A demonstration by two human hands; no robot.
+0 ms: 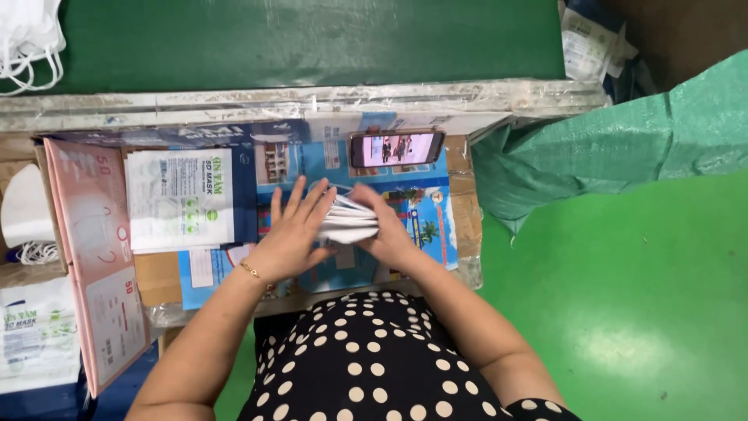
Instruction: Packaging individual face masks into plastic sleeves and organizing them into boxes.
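Observation:
A small stack of white face masks (348,221) is pressed between my two hands above the work table. My left hand (292,234), with a gold bracelet at the wrist, lies flat against the stack's left side with its fingers spread. My right hand (386,228) cups the stack from the right and holds it. Under the hands lies a blue printed sheet (425,214) that covers the table.
A phone (396,149) with a lit screen leans at the table's back edge. A pile of clear printed pouches (181,199) and a pink box (97,257) lie to the left. More white masks (27,39) sit on the green belt (312,39). A green sack (623,140) stands right.

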